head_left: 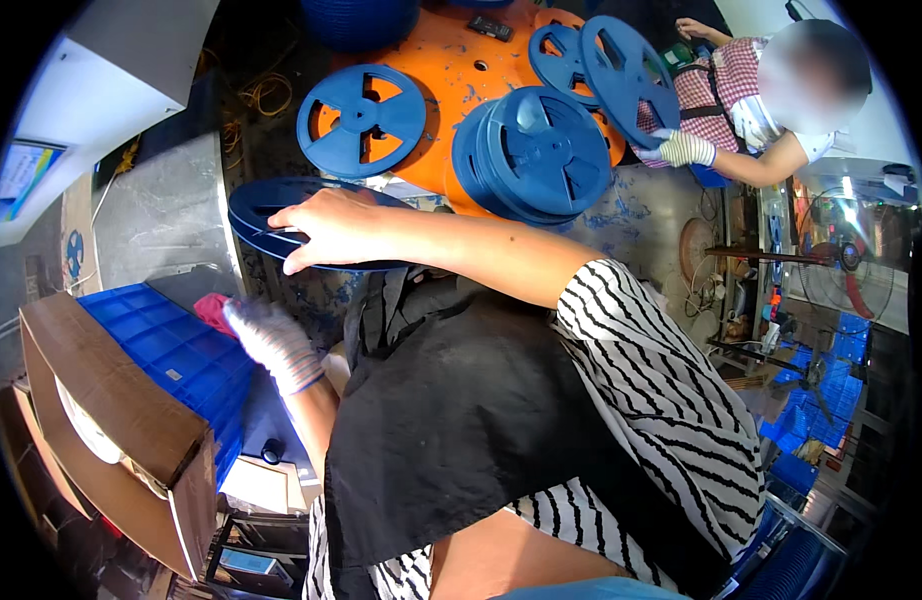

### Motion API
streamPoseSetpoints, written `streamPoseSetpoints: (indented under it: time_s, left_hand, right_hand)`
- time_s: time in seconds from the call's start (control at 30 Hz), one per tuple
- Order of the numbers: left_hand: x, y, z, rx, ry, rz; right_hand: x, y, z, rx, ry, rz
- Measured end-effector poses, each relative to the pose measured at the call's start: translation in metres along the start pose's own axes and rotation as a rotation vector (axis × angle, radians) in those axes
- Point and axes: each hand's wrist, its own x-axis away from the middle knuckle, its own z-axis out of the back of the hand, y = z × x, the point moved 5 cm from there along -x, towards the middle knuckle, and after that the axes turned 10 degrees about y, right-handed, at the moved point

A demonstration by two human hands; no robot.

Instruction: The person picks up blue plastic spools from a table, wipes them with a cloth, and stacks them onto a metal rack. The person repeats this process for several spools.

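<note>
My bare right hand (331, 232) reaches across my body and holds a blue plastic reel (251, 205) from above, with its fingers over the openings in the reel's face. The reel lies nearly flat at the front edge of the orange table, partly hidden by my hand and forearm. Lower down on the left, my left hand (276, 345) wears a pale striped work glove and looks a little blurred. A crumpled dark red cloth (213, 312) is gripped at its fingertips, beside a blue plastic crate (166, 345).
On the worn orange table (451, 65) lie a single blue reel (361, 118) and a stack of blue reels (541, 150). Across it, a co-worker's gloved hand (684, 149) holds an upright reel (626, 80). A cardboard box (121, 400) stands at lower left; a fan (849, 258) is at right.
</note>
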Motion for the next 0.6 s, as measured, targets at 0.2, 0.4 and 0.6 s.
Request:
streamPoseSetpoints:
  time_s: [0.2, 0.4, 0.6]
  left_hand:
    - [0.081, 0.167, -0.061, 0.079, -0.351, -1.033]
    - [0.165, 0.229, -0.108, 0.068, -0.668, -1.363]
    - [0.269, 0.064, -0.174, -0.86, -1.538, -1.292]
  right_hand:
    - [-0.016, 0.019, -0.029, 0.127, -0.013, 0.048]
    - [-0.015, 0.003, -0.032, 0.184, -0.08, 0.07]
    - [-0.003, 0.022, -0.035, 0.405, 0.034, 0.293]
